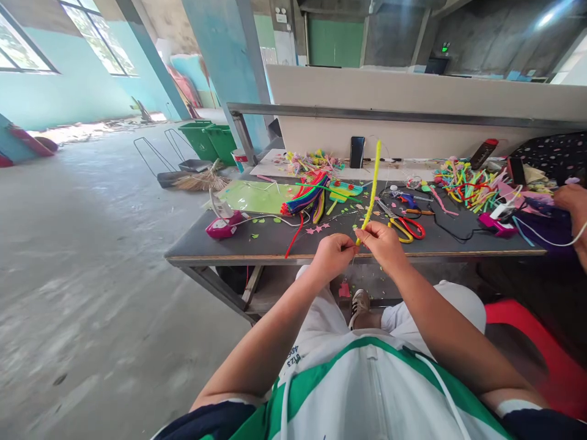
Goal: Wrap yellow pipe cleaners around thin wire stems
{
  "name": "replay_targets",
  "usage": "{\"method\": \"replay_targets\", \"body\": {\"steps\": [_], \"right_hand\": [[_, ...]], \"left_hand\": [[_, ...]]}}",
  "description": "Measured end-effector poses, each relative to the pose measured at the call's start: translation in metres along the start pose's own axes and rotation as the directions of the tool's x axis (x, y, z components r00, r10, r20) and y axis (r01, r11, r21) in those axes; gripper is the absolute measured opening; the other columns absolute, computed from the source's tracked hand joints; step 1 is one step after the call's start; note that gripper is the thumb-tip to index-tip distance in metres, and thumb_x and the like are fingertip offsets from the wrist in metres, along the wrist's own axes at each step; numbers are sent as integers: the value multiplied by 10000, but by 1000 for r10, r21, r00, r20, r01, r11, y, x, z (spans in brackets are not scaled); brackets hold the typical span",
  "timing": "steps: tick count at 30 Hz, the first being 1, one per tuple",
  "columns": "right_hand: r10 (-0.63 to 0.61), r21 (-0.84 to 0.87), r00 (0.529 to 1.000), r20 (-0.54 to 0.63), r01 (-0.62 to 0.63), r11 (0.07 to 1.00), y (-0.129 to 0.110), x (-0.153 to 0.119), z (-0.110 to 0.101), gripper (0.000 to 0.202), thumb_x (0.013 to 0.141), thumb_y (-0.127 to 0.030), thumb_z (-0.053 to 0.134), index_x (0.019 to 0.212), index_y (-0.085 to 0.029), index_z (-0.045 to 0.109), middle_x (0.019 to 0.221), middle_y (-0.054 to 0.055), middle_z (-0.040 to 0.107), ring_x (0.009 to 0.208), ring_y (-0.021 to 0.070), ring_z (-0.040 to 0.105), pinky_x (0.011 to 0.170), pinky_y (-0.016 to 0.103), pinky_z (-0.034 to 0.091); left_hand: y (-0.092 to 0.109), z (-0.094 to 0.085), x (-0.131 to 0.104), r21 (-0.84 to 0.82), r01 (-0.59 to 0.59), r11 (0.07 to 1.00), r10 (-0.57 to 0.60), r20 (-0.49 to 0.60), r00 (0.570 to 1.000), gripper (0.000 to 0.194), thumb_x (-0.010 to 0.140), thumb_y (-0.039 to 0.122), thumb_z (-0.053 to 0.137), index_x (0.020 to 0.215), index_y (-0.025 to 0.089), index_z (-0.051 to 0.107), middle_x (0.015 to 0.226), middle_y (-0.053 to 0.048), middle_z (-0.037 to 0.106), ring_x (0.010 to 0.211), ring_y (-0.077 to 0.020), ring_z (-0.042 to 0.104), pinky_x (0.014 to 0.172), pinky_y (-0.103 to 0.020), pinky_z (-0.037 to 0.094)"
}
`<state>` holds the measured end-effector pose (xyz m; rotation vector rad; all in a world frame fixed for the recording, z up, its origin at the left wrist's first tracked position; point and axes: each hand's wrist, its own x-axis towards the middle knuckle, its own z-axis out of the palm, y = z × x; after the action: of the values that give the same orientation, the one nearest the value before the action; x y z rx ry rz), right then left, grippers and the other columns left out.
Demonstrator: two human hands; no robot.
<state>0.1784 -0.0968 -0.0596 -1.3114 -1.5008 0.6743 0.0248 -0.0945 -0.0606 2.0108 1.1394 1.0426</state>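
A yellow pipe cleaner [375, 177] stands nearly upright above the front edge of the table. My right hand [381, 243] pinches it near its lower end between thumb and fingertips. Just left of it, my left hand [335, 253] is closed at the bottom tip of the same pipe cleaner. A thin wire seems to hang by the fingers, too fine to follow. Beyond my hands lies a bundle of coloured pipe cleaners [308, 194]. Scissors with red and yellow handles [403, 227] rest to the right of my right hand.
A pink device [224, 226] sits at the table's left end; another pink device [498, 225] is at right. A phone [357, 151] leans against the back panel. A pile of pipe-cleaner pieces [472, 186] lies at right, near another person's hand [571, 201]. Pink stars [316, 229] are scattered ahead.
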Motion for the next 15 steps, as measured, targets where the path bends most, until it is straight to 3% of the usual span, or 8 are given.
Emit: {"method": "replay_targets", "body": {"steps": [3,6,11,15], "right_hand": [[9,-17,999,32,-8,1000,-3,-2,-4,329,782,-478,592,633,-185,579,529,-23,474,513,116,386,490,259,268],[19,36,999,34,-21,999,0,-3,-4,340,786,-495,585,642,-188,569,518,-30,455,497,112,367,475,259,255],[33,114,997,63,-40,993,3,-4,-4,342,781,-500,602,656,-182,580,507,-37,431,477,102,331,461,259,241],[39,294,993,110,-69,953,3,-4,-4,289,770,-437,645,651,-183,576,530,-38,442,490,95,347,464,246,260]], "left_hand": [[-2,-6,1,-62,-40,997,48,140,989,156,741,226,579,616,134,568,610,30,497,597,-86,430,562,-211,320],[-4,-16,3,-152,-91,984,131,281,951,124,755,222,581,669,132,587,651,23,505,622,-91,445,583,-210,348],[-6,-19,2,-210,-219,953,264,221,939,117,780,190,572,702,129,634,740,-23,567,732,-122,513,704,-236,399],[-11,-11,-5,-356,-139,924,207,159,965,142,784,226,596,684,128,617,739,-17,551,716,-112,497,673,-228,384]]}}
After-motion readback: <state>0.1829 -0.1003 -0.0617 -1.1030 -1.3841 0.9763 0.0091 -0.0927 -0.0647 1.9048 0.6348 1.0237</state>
